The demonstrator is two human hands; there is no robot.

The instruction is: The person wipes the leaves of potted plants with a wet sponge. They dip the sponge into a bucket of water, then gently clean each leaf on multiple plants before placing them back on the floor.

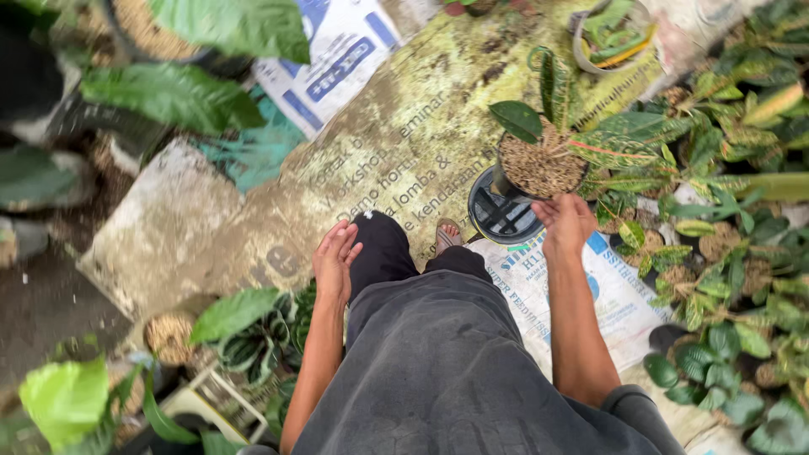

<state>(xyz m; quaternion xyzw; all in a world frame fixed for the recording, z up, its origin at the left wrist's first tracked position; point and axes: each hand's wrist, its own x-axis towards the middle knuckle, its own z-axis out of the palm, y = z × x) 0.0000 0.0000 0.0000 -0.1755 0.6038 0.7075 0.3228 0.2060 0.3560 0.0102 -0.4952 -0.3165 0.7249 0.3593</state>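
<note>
one potted plant (pixel 542 164) by right hand (pixel 566 221), left hand (pixel 335 257) free

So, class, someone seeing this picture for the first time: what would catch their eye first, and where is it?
Probably the potted plant right of centre, its black pot tilted, with the right hand at its lower edge; whether the hand grips it is hard to tell. The left hand hangs open and empty beside the dark trousers. A crowd of speckled green potted plants fills the right side, on printed sacks.
</note>
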